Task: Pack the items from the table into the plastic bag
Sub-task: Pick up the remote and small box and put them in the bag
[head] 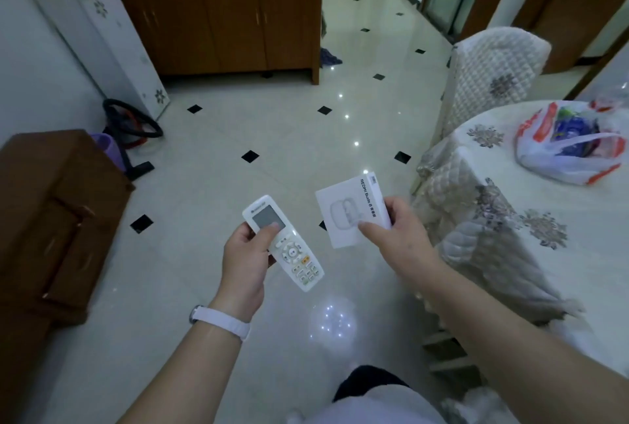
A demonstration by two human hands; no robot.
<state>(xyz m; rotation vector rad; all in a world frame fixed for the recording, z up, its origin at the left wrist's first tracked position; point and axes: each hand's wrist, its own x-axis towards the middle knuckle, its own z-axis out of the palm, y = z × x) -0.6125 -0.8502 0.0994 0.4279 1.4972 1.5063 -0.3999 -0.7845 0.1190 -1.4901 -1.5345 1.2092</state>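
Over the floor, beside the worktop (558, 219) | left hand (245, 253) is gripping white remote (284, 243) | right hand (401, 236) is pinching white box (347, 209) reading "REDMI Buds 8" | plastic bag (571, 148) is lying near worktop's far edge, mouth loosely open | step: carrying both items; next likely calling for turning right and dropping them in.

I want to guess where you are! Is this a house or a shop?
Most likely a home, probably a dining or living area: a table under a patterned cloth, a padded chair beside it, a wooden cabinet and shiny tiled floor.
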